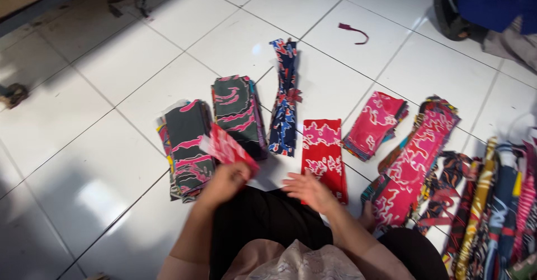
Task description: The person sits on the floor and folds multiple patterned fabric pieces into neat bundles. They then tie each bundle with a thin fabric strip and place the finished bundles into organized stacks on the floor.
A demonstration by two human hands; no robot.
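Observation:
My left hand (226, 180) grips a red patterned cloth piece (226, 147), lifted over the stack of dark green and pink cloth (187, 146). My right hand (307, 190) hovers flat with fingers spread above the near end of a red and pink cloth stack (321, 148) and holds nothing. Between them lie a second dark green stack (238, 109) and a blue patterned bundle (284, 98) tied in the middle. I sit on the white tiled floor (72, 118) with black trousers (263, 215) on my lap.
A pink folded stack (375, 123) and a long pink patterned stack (417, 157) lie to the right. Several mixed cloth strips (492, 207) fill the right edge. A loose maroon scrap (353, 31) lies far off. Another person's shoe (447, 14) and blue clothing sit top right.

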